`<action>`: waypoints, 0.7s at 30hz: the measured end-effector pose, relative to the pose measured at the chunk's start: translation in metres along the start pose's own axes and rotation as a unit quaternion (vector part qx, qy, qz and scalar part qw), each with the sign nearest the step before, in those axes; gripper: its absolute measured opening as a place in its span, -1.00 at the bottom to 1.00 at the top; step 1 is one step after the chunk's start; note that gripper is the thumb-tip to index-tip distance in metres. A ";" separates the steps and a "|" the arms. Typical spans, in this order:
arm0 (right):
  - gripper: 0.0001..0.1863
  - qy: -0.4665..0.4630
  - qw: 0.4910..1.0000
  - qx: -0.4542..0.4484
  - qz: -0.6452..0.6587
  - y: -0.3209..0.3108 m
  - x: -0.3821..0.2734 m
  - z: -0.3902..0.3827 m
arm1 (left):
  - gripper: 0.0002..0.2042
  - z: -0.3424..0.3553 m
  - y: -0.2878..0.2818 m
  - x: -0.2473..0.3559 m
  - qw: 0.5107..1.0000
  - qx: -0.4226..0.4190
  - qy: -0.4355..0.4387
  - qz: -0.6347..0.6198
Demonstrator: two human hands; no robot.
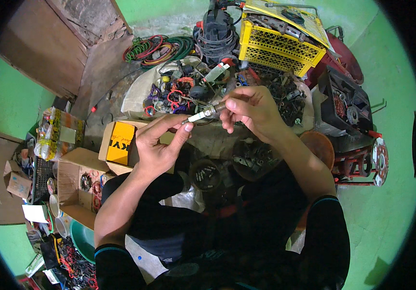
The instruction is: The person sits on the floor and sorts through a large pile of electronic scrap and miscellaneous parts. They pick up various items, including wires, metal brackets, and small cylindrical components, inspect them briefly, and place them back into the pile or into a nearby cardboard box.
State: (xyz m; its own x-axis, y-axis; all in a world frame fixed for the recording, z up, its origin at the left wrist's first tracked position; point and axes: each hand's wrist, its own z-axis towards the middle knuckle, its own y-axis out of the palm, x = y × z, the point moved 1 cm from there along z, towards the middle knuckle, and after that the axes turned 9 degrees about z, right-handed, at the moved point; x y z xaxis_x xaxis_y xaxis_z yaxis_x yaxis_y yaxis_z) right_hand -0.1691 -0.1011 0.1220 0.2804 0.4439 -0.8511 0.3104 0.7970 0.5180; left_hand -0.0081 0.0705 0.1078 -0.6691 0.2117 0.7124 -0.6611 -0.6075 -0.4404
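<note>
A spark plug (201, 115) with a white ceramic body, a metal collar and a brownish threaded end is held up between my two hands, tilted up to the right. My left hand (158, 140) pinches its thin terminal end between thumb and forefinger. The threaded end sits between the thumb and fingers of my right hand (252, 112). Below, near my lap, a round bowl (204, 175) contains several small pale pieces, too small to name surely. Beside it, a wider dark pan (254, 158) carries loose metal parts.
A pale sack (134, 96) spread ahead bears cables and metal parts. Behind it are coiled hoses (162, 48), a black corded machine (216, 34) and a yellow crate (275, 46). Cardboard boxes (75, 181) and a green basin (81, 240) stand left; a black toolbox (338, 94) is right.
</note>
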 end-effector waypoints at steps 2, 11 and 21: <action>-0.78 -0.004 1.000 -0.005 0.003 0.000 0.000 -0.001 | -0.85 0.001 -0.001 0.001 1.000 -0.006 0.000 -0.002; -0.78 -0.001 0.998 -0.058 0.004 0.000 0.002 -0.001 | -0.86 0.000 -0.002 0.001 0.999 0.033 -0.025 -0.035; -0.74 0.057 0.993 -0.066 -0.082 0.007 0.006 -0.003 | -0.77 0.001 -0.002 0.005 0.996 0.051 -0.030 -0.062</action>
State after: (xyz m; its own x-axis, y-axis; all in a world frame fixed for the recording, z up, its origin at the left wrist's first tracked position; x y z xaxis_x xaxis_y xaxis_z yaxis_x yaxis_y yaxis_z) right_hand -0.1679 -0.0917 0.1204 0.1291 0.3405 -0.9313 0.2198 0.9060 0.3617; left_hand -0.0100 0.0721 0.1128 -0.5608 0.2449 0.7909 -0.6970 -0.6553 -0.2913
